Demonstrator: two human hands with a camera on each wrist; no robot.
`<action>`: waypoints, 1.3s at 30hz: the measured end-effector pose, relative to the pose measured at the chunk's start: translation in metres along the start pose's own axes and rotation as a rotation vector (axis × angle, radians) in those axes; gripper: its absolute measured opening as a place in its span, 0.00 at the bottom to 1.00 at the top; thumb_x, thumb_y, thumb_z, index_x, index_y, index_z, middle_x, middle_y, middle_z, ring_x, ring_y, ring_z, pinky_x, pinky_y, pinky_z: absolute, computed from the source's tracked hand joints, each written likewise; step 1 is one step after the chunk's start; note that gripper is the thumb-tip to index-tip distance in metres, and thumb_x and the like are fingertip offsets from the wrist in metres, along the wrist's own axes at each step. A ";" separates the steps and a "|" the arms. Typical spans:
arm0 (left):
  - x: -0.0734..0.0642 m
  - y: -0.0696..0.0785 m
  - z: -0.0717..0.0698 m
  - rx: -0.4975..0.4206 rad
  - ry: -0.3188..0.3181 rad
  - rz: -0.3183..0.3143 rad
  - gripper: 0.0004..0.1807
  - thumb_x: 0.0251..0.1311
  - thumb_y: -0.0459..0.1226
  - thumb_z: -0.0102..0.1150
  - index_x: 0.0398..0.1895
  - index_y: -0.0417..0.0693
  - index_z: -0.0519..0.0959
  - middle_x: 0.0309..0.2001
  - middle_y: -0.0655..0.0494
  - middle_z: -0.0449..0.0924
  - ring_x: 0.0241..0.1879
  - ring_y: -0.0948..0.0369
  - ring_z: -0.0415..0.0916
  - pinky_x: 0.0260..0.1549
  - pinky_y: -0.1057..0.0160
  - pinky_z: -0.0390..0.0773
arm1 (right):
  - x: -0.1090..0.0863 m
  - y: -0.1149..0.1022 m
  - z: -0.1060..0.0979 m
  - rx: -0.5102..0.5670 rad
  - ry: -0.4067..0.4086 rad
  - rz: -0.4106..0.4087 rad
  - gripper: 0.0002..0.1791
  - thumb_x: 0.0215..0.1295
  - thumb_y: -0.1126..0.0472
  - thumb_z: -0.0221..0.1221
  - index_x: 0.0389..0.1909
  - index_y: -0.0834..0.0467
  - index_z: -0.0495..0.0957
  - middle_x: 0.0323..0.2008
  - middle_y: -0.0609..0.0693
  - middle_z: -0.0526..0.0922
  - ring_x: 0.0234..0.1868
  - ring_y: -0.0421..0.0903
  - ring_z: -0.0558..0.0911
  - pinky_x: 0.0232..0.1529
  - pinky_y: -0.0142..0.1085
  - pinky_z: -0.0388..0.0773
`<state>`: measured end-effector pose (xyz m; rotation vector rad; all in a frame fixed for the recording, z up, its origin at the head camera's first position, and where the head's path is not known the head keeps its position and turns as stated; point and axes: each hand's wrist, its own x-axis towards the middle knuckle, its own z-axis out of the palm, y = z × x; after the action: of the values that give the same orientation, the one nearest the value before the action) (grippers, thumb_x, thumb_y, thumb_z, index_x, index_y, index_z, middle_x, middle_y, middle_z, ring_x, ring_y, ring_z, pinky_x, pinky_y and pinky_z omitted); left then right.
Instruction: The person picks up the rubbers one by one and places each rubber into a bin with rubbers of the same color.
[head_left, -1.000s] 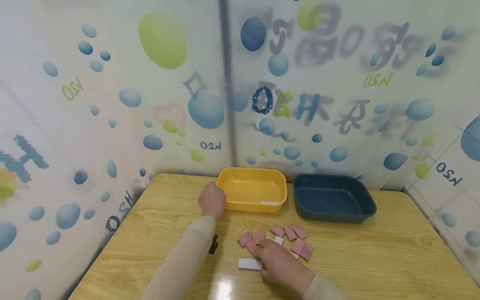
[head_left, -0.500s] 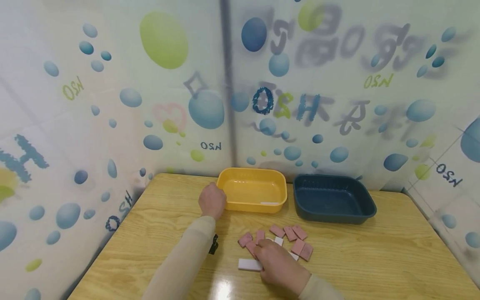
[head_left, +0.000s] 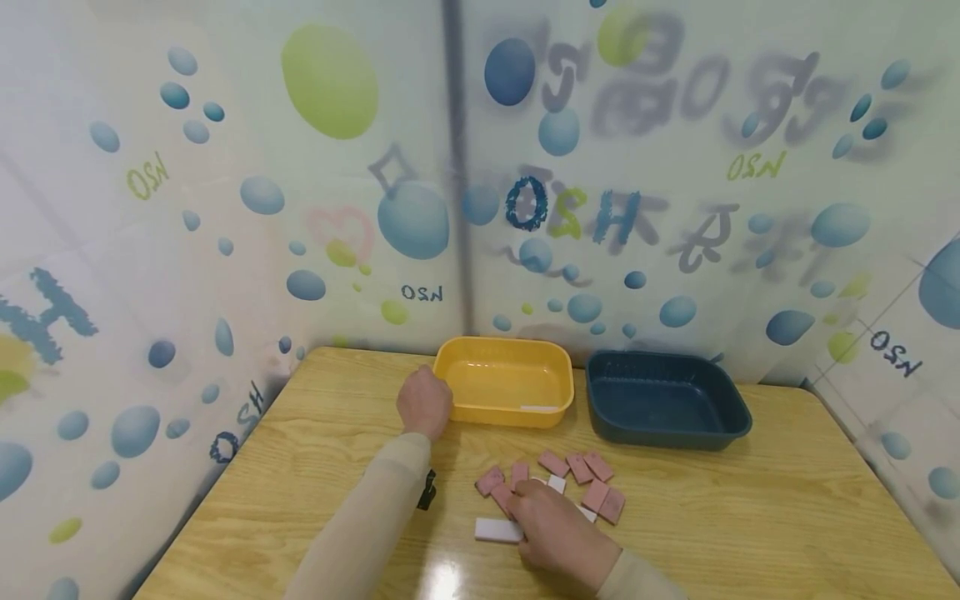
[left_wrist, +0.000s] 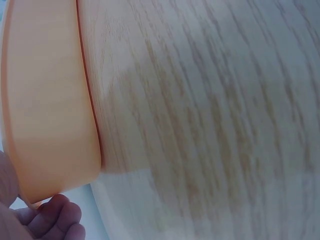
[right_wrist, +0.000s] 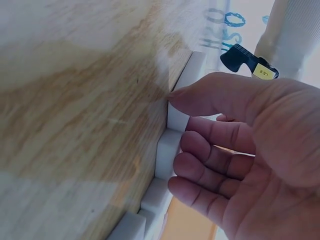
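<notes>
My left hand point(head_left: 424, 402) grips the left rim of a yellow plastic bin point(head_left: 504, 413). In the left wrist view, curled fingers point(left_wrist: 57, 217) show at the corner of the bin point(left_wrist: 50, 100). Lower on the table, my right hand point(head_left: 562, 533) pinches a long white block point(head_left: 497, 530) by its right end. The right wrist view has the thumb on one side of this block point(right_wrist: 194, 67) and the fingers on the other, with several more white blocks point(right_wrist: 167, 155) lined up beside it. My right hand hides part of these in the head view.
Several pink tiles point(head_left: 553, 463) lie around my right hand, some overlapping. A dark blue bin point(head_left: 667, 437) stands right of the yellow one, which has a thin white piece point(head_left: 538, 408) inside. A small black object point(head_left: 427, 490) shows beside the left forearm. A patterned curtain point(head_left: 337, 83) hangs behind.
My right hand has shifted very slightly, uncovering more of a white piece on its right. My left hand keeps its hold on the yellow bin.
</notes>
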<state>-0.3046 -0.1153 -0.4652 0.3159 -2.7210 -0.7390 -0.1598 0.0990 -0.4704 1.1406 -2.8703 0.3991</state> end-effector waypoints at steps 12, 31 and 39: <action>-0.001 0.000 -0.001 -0.014 0.011 -0.003 0.09 0.68 0.33 0.50 0.33 0.35 0.77 0.26 0.46 0.75 0.25 0.53 0.75 0.27 0.51 0.80 | -0.001 0.004 -0.006 0.159 -0.012 -0.002 0.13 0.41 0.70 0.66 0.23 0.53 0.74 0.26 0.38 0.67 0.28 0.34 0.64 0.30 0.28 0.67; -0.001 -0.001 0.002 -0.004 0.023 -0.003 0.10 0.68 0.33 0.51 0.32 0.35 0.77 0.24 0.46 0.76 0.24 0.53 0.75 0.25 0.52 0.80 | -0.005 0.011 -0.019 0.301 0.003 0.042 0.11 0.46 0.71 0.67 0.29 0.55 0.79 0.30 0.40 0.75 0.33 0.36 0.69 0.37 0.30 0.71; 0.000 -0.002 0.003 -0.006 0.025 0.003 0.10 0.69 0.33 0.52 0.32 0.35 0.77 0.24 0.46 0.75 0.24 0.53 0.76 0.25 0.52 0.80 | -0.004 0.014 -0.025 0.300 -0.003 0.089 0.10 0.51 0.68 0.68 0.35 0.57 0.81 0.34 0.42 0.76 0.36 0.37 0.70 0.39 0.32 0.73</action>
<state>-0.3053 -0.1157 -0.4684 0.3180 -2.6947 -0.7377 -0.1684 0.1178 -0.4503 1.0479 -2.9422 0.8570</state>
